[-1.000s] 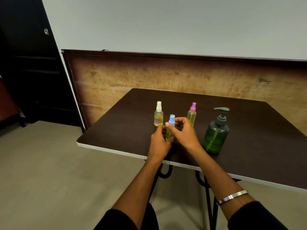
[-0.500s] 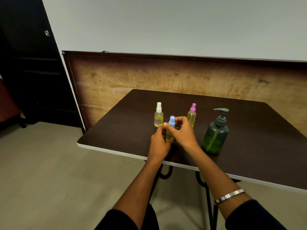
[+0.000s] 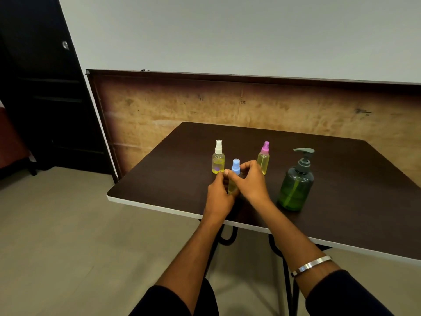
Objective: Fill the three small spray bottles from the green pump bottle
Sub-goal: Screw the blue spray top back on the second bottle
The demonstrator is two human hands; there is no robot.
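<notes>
My dark sleeves and forearms come in from the bottom edge, a silver bangle [image 3: 311, 265] on my right wrist. Both hands meet over the near part of the bench [image 3: 159, 179]. My left hand [image 3: 218, 197] has its grip curled round the body of the blue-capped bottle [image 3: 234, 176], which stands upright, long axis vertical, cap pointing up. My right hand [image 3: 252, 181] pinches at its blue cap with thumb and fingers — a narrow grip at the top. To the right, apart from my hands, the green pump bottle [image 3: 295, 188] stands upright, its spout pointing left. Farther back stand the white-capped bottle [image 3: 218, 159] and the pink-capped bottle [image 3: 263, 157] — both upright, both holding yellow liquid. Beyond the bench a worn brown board [image 3: 182, 106] leans against the wall.
</notes>
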